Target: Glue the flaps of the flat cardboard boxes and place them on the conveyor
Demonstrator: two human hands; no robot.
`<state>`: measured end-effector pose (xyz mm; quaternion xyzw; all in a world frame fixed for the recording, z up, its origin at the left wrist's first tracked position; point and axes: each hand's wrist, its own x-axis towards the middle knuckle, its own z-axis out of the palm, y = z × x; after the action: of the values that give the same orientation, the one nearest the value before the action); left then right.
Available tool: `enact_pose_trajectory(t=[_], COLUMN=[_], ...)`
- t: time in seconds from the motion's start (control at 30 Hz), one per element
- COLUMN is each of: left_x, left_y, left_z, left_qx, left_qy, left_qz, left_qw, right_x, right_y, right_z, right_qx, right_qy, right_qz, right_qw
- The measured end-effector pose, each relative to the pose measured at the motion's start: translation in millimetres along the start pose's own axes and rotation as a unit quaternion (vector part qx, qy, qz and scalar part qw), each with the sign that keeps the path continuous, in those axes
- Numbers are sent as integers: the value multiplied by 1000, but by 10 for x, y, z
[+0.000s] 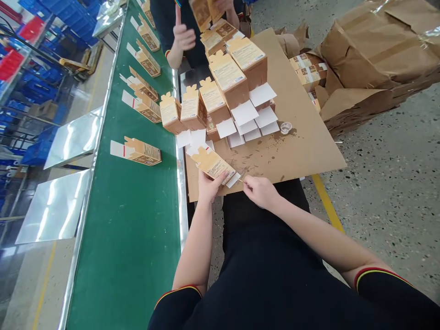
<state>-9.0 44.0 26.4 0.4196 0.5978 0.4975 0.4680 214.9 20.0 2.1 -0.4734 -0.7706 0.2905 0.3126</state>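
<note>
A tan printed carton (213,164) lies tilted in my left hand (209,185), whose fingers and thumb wrap its lower side. A white flap (233,179) sticks out from the carton's near end. Just right of that flap, my right hand (259,190) is closed in a pinch on a thin stick, mostly hidden by the fingers. Both hands are over the near edge of the brown cardboard sheet (302,146). Beyond them stand several stacked cartons (228,75) with white flaps hanging toward me. A small clear cup (285,128) sits on the sheet among dark wet spots.
To the left runs a green conveyor belt (130,229) with a metal edge, carrying several cartons (146,151) in a row. Across the table, a person's hand (184,37) is raised beside more cartons. Large brown paper-wrapped bundles (381,50) stand on the floor at right.
</note>
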Motion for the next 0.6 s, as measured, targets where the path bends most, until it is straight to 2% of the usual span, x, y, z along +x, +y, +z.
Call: enact_pose_trajectory(t=[0.1,0.23,0.4,0.5,0.6], left_x=[6,-13,-127,-190,-216], left_y=[0,-30,-90,-116,-143], left_z=[-16,4,61,88,93], left_qx=[8,20,70,96,108], left_qy=[-7,15,28,53,71], left_qz=[3,13,41,45,46], left_qw=[1000,1000,996,993,991], right_x=[19,-65,-311,-491,-637], right_y=[-28,-71,-54,-42,-48], right_z=[136,122,-194,-400,-513], right_qx=[-17,0,57,75,84], right_qy=[-14,-16,51,76,84], right_qz=[-26,-54,-29,10,63], right_qw=[999,998,997,994,991])
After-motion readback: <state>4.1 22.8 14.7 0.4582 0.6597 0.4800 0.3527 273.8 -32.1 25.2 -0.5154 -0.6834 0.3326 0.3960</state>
